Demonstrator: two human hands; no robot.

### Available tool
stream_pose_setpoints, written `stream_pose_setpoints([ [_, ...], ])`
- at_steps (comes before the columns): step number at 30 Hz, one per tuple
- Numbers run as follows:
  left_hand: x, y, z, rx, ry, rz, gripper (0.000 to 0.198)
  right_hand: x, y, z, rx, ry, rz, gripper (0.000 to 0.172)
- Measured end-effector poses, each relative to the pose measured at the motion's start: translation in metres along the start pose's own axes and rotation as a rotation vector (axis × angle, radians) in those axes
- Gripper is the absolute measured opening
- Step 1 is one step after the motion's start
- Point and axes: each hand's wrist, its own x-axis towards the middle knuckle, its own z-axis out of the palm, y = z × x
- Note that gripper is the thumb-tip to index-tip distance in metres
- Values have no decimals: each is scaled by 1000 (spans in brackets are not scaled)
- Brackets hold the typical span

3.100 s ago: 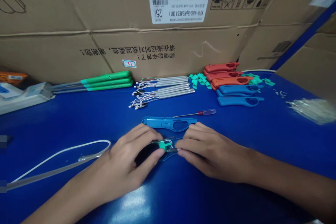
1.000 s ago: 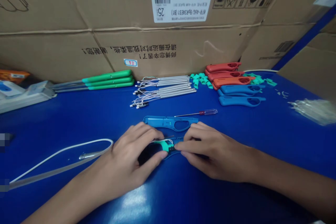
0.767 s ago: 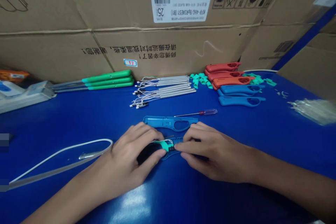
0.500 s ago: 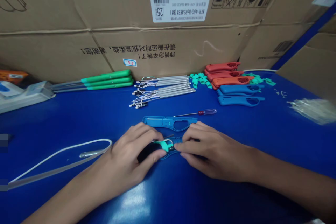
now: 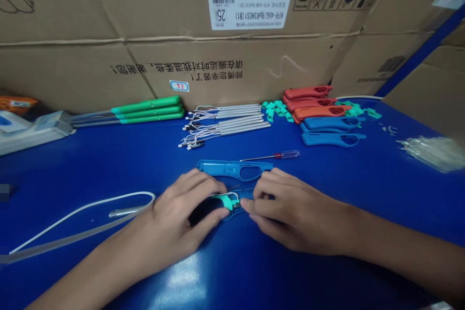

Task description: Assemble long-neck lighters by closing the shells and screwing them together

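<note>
Between my hands lies the lower half of a blue lighter shell, open upward, with a mint-green trigger, a white wire and a small dark part inside it. My left hand grips the shell's left end, thumb and index finger on either side of the trigger. At the right end, my right hand is curled in a closed grip, its fingertips against the dark part. The matching blue shell half rests just behind. A screwdriver with a clear handle lies beyond it.
Metal lighter tubes with wires lie at the back, beside green caps and red and blue shells. Assembled green lighters and a power strip are left; clear plastic pieces right. A cardboard wall stands behind.
My right hand's fingers have shifted very slightly at the shell's right end. My left hand and the parts look almost unmoved.
</note>
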Motion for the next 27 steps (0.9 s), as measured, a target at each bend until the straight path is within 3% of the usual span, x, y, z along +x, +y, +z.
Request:
stream_pose_setpoints([
  [9,1,3,-2,-4,27,11,13,2,6,5,214,112,22,14],
  [17,2,3,0,15,54,23,13,1,9,7,205,114,-8,11],
  [27,3,4,0,-4,60,15,11,1,8,12,206,223,-22,11],
])
